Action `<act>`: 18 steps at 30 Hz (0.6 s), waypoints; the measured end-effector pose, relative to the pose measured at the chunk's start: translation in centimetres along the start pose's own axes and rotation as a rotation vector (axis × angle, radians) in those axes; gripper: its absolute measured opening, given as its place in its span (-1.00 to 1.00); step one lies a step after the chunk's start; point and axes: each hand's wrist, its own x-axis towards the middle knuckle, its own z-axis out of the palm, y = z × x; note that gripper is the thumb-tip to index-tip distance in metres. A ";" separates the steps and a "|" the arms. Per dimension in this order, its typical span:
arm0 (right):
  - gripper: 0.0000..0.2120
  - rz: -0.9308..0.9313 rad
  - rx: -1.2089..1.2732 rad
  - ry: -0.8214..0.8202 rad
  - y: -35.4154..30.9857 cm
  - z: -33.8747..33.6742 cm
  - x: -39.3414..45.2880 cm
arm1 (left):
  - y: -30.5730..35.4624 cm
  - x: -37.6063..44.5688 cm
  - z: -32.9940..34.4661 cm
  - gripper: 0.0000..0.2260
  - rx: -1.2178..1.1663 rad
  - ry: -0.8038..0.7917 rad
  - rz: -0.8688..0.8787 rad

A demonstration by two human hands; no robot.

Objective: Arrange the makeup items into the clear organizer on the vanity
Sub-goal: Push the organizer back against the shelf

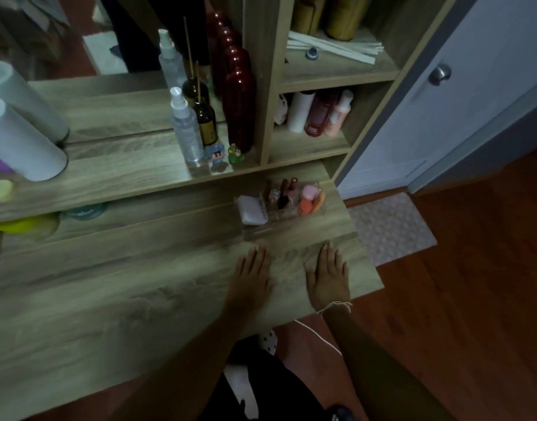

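The clear organizer (262,230) stands on the wooden vanity top (139,299) near its right end. Inside it lie a white compact (252,210), several lipstick-like tubes (283,194), and pink and orange makeup sponges (310,199). My left hand (253,271) rests flat on the wood just in front of the organizer, fingers spread, holding nothing. My right hand (329,276) lies flat beside it, nearer the vanity's right edge, also empty. A white string is tied around the right wrist.
On the raised shelf behind stand a clear spray bottle (185,129), a brown diffuser bottle (205,123), a dark red bottle (239,110) and two small figurines (226,153). White cylinders (21,141) sit at left. Shelf cubbies (318,113) hold bottles. A door and mat are at right.
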 end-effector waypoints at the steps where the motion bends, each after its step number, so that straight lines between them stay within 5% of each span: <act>1: -0.41 0.010 0.006 0.004 -0.4 0.0 -0.3 | -0.2 0.3 -0.1 -0.45 0.013 0.000 0.034; 4: -0.44 0.061 0.064 0.054 -1.8 -1.1 -1.3 | -0.4 0.9 -0.8 -0.50 0.048 -0.070 0.148; 9: -0.49 0.151 0.131 0.144 -4.1 -3.6 -2.6 | -1.4 1.5 -4.4 -0.51 0.093 0.033 0.358; 18: -0.51 0.258 0.168 0.310 -7.0 -10.2 -5.6 | -0.2 2.6 -14.7 -0.47 0.045 0.066 0.441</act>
